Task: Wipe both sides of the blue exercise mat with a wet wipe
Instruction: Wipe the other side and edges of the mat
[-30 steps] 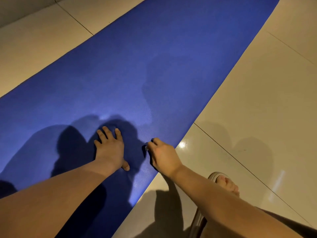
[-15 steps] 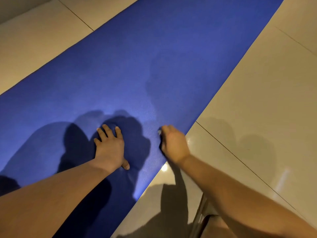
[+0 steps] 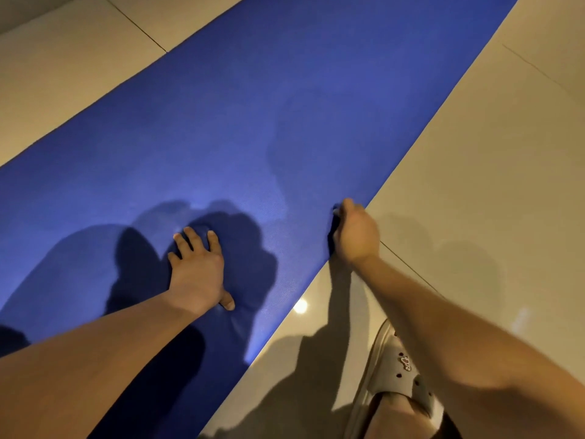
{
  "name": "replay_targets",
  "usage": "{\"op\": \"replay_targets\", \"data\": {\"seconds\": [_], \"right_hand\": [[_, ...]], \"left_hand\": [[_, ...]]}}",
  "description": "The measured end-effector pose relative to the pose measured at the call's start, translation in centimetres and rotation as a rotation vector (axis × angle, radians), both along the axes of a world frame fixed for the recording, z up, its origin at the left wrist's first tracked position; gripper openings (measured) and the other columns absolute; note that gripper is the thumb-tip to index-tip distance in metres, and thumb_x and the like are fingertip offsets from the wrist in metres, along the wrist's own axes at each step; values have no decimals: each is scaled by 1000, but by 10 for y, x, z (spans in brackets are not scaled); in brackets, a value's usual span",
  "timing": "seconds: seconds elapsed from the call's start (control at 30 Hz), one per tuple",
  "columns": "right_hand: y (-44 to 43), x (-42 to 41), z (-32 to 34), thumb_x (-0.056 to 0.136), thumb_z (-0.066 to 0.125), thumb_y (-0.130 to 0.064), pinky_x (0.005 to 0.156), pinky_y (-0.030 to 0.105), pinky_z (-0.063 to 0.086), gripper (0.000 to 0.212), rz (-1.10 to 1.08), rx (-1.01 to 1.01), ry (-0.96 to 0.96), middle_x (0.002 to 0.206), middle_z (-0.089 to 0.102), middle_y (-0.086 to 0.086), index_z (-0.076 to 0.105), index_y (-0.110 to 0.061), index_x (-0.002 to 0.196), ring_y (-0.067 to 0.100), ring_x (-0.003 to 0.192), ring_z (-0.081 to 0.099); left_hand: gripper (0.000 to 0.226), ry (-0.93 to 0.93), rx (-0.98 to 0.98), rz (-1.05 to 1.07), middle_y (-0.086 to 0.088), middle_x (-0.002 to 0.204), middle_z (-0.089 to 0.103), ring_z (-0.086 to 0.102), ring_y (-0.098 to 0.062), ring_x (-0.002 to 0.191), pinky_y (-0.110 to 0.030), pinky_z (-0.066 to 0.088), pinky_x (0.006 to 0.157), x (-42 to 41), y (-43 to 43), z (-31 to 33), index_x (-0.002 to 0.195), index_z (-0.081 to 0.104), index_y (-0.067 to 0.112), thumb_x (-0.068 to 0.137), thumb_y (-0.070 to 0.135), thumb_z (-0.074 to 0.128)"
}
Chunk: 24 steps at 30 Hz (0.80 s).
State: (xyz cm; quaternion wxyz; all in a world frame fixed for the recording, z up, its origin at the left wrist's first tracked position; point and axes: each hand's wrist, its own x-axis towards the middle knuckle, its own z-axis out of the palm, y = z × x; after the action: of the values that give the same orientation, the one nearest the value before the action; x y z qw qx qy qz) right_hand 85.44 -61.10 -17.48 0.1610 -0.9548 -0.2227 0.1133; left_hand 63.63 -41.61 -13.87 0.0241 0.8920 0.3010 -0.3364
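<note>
Shiny tan floor tiles (image 3: pixel 474 185) lie under a long blue mat (image 3: pixel 285 106). The mat runs from the near left to the far right. The left hand (image 3: pixel 198 277) rests flat on the mat, fingers straight and spread. The right hand (image 3: pixel 356 236) is at the mat's right edge, fingers curled under. It is blurry, so I cannot tell what it holds. A pale shoe (image 3: pixel 399 372) is on the floor, near right.

Glossy beige floor tiles (image 3: pixel 474 185)
</note>
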Motion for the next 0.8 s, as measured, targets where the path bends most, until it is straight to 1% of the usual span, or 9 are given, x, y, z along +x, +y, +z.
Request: {"op": "replay_targets", "data": {"seconds": [0.07, 0.13, 0.23, 0.27, 0.37, 0.47, 0.6, 0.73, 0.8], "right_hand": [[-2, -54, -1, 87, 53, -12, 61, 40, 46, 21, 101, 45, 26, 99, 60, 12, 58, -15, 107, 37, 74, 58], [-6, -92, -1, 91, 52, -18, 61, 40, 46, 22, 221, 42, 47, 101, 61, 9, 59, -17, 112, 36, 75, 60], [-12, -93, 0, 93, 53, -23, 62, 38, 49, 26, 334, 14, 37, 107, 62, 5, 59, -20, 118, 32, 81, 62], [-13, -82, 1, 90, 54, -21, 63, 38, 50, 27, 318, 10, 33, 107, 61, 3, 58, -21, 117, 31, 84, 62], [-12, -26, 0, 83, 56, -13, 66, 39, 50, 31, 126, 5, 3, 108, 60, 5, 58, -21, 112, 32, 88, 61], [-4, 38, 1, 84, 55, -8, 71, 39, 46, 31, -4, -58, -1, 115, 59, 11, 56, -17, 114, 37, 98, 60], [3, 104, 5, 88, 54, -8, 70, 37, 40, 24, -107, -117, 40, 115, 64, 13, 53, -11, 112, 38, 102, 61], [0, 124, 4, 88, 55, -7, 67, 39, 39, 24, -148, -146, 29, 110, 65, 16, 50, -10, 111, 39, 97, 61], [-1, 109, 1, 84, 53, -5, 68, 41, 43, 25, -121, -108, 34, 110, 64, 15, 49, -11, 108, 40, 95, 60]], "left_hand": [[163, 17, 1, 4, -38, 159, -1, 6, -56, 148, -59, 30, 117, 2, -1, 1, 158, -8, 3, 46, 75, 86], [163, 27, 5, 0, -38, 159, -1, 7, -56, 148, -59, 31, 117, 2, -1, 2, 158, -8, 3, 47, 76, 85], [163, 28, 8, -6, -38, 159, -2, 7, -56, 148, -59, 32, 116, 3, -1, 4, 158, -9, 3, 47, 77, 84], [163, 27, 7, -7, -38, 159, -2, 7, -56, 148, -59, 32, 116, 3, -1, 4, 158, -9, 3, 48, 78, 84], [162, 14, 6, -7, -37, 159, 0, 8, -56, 148, -59, 32, 116, 3, -1, 4, 158, -9, 4, 48, 77, 84], [161, -8, 4, -7, -37, 159, 0, 7, -56, 149, -58, 31, 117, 0, 0, 2, 159, -8, 4, 48, 76, 85], [161, -3, -17, 3, -38, 159, -5, 2, -56, 149, -59, 27, 119, 0, 1, -2, 158, -11, 4, 51, 74, 85], [160, 12, -25, 9, -39, 159, -8, 0, -57, 149, -61, 24, 119, 1, 1, -4, 157, -14, 3, 53, 73, 85], [161, 12, -15, -3, -38, 159, -7, 1, -57, 149, -61, 25, 118, 1, 1, -3, 157, -13, 3, 52, 74, 85]]}}
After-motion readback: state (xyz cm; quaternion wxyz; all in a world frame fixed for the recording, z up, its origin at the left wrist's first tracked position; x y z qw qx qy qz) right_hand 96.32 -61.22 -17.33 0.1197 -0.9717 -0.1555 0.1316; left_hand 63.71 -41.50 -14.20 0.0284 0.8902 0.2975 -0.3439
